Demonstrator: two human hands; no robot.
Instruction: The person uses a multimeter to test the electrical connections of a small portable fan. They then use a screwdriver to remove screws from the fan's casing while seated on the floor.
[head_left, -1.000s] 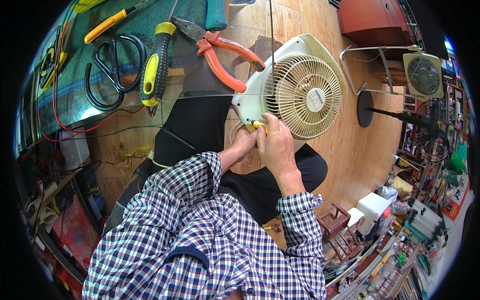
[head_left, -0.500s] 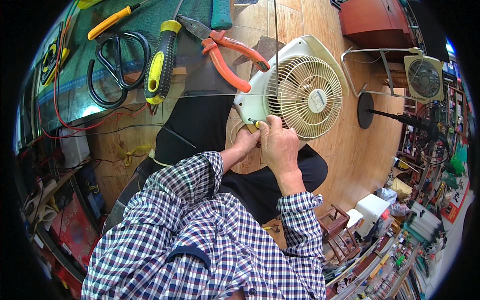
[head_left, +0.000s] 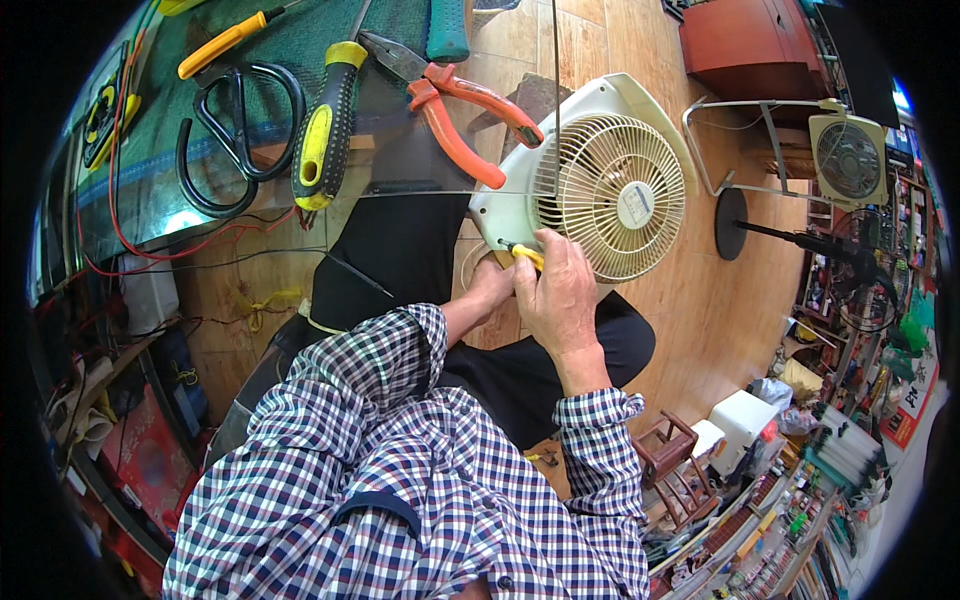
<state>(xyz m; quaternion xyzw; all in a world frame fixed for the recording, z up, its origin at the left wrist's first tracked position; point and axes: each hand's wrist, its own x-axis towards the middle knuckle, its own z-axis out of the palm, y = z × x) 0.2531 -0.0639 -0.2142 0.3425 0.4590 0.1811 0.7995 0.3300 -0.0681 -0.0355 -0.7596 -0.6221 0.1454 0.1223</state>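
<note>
Closest in, below the checked shirt cuffs [head_left: 600, 405], the right hand [head_left: 560, 300] is where the action is: its fingers are pinching a small yellow screwdriver [head_left: 530, 257], and more of the handle shows now than half a second ago. That hand has rolled slightly, which I read as a twist or a fresh hold. The dark shaft hasn't left its spot, meeting the near-left corner of the round-caged fan [head_left: 612, 98], so the work seems to stay on that one fastening point. The left hand [head_left: 488, 282] sits right beside it, under the same corner; its fingers are mostly hidden, and I can't tell how they're set.

The fan lies just beyond the hands, cage upward, partly seen through the glass worktop [head_left: 395, 160]. On that glass, the red-handled pliers [head_left: 432, 84] lie untouched. Farther off stands a box fan [head_left: 850, 155].
</note>
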